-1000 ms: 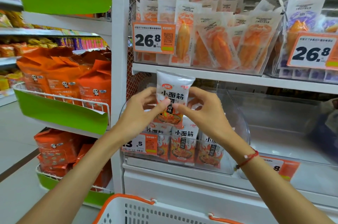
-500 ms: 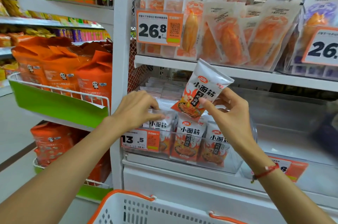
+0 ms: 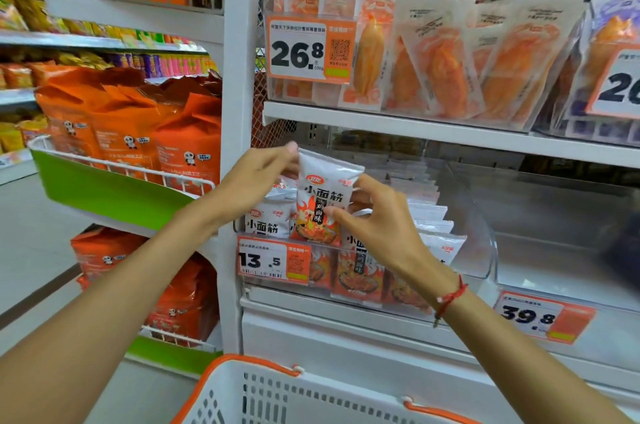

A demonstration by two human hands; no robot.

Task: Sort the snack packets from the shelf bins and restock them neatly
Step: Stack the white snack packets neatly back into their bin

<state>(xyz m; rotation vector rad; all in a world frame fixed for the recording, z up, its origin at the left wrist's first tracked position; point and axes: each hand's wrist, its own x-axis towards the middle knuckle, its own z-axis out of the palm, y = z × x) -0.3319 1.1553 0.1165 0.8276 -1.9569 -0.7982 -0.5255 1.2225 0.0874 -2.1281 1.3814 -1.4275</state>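
Observation:
A white and orange snack packet (image 3: 323, 196) stands upright over the front row of the clear shelf bin (image 3: 481, 250). My left hand (image 3: 258, 177) pinches its top left corner. My right hand (image 3: 379, 221) grips its right edge, thumb across the front. Below and behind it, several matching packets (image 3: 266, 221) stand in rows inside the bin, partly hidden by my right hand. An orange price tag (image 3: 273, 260) reading 13.5 is clipped to the bin's front.
The shelf above holds a bin of orange food pouches (image 3: 433, 59). To the right sits another clear bin (image 3: 571, 215). A wire rack of orange bags (image 3: 131, 136) hangs at left. A white basket with orange rim (image 3: 311, 392) is below my arms.
The packet was tilted in my right hand alone; now it stands upright and lower over the front row. My left hand has risen from the bin's packets to pinch its top corner.

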